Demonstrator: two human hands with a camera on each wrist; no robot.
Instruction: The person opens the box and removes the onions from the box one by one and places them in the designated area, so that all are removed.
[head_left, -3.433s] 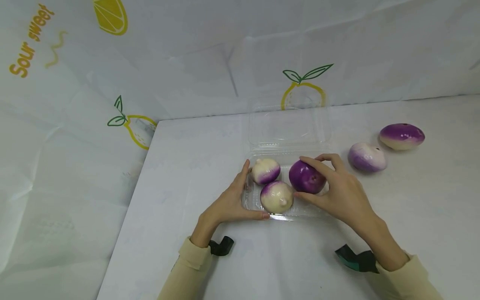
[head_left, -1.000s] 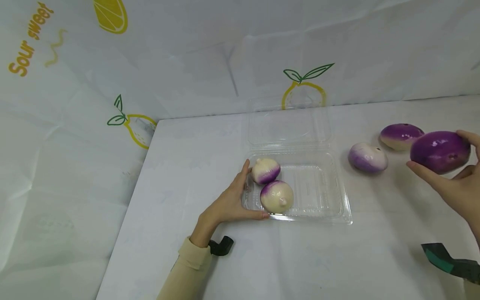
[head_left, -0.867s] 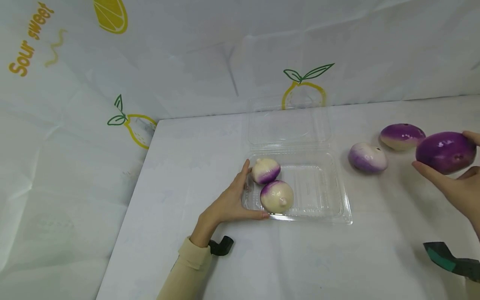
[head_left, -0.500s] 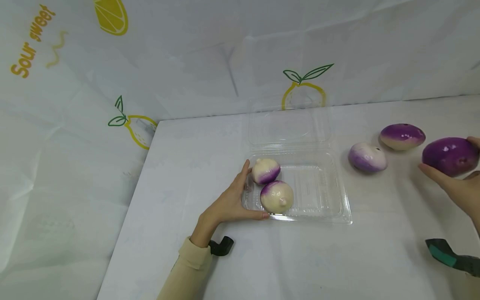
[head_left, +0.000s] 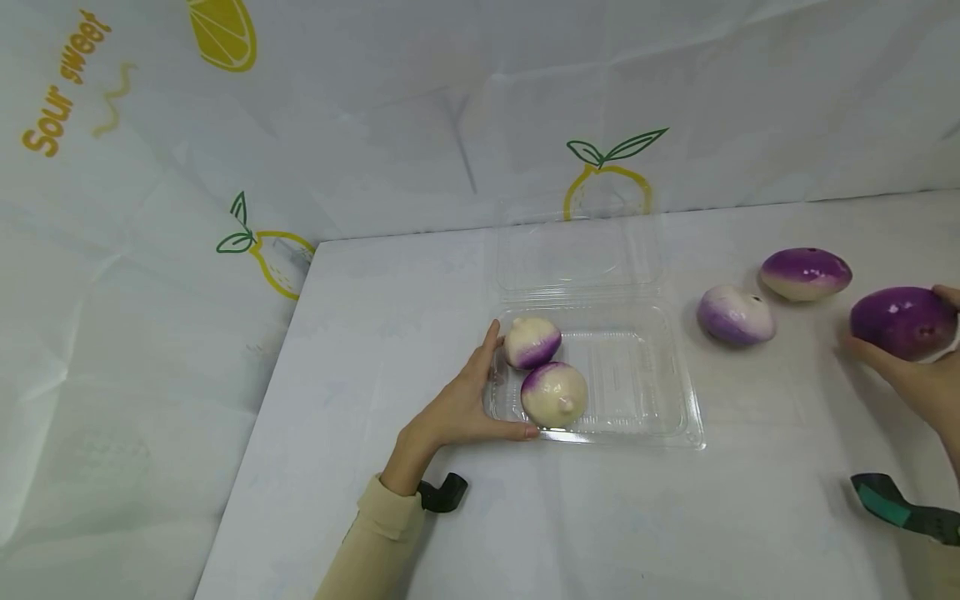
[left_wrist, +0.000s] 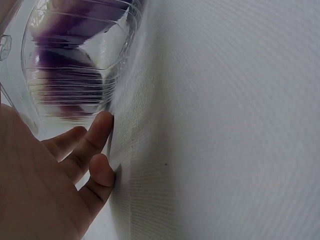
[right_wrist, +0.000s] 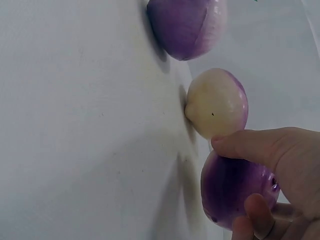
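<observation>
My right hand [head_left: 926,379] grips a glossy purple turnip [head_left: 902,322] between thumb and fingers, at the right edge of the head view. In the right wrist view this turnip [right_wrist: 235,187] has its shadow beside it; I cannot tell whether it touches the table. My left hand [head_left: 457,408] rests at the left front corner of a clear plastic container [head_left: 622,383], thumb along the front rim, fingers spread against the left side. Two white-and-purple turnips [head_left: 555,395] lie in the container's left half. Its clear lid [head_left: 577,254] stands raised behind it.
A pale lilac turnip [head_left: 735,315] and a purple-and-cream turnip [head_left: 806,273] lie on the white table [head_left: 360,333] between the container and my right hand. A white cloth with lemon prints [head_left: 412,133] hangs behind and to the left.
My right hand has carried the purple turnip out of the container to the far right and lowered it toward the table. My left hand has kept its place on the container.
</observation>
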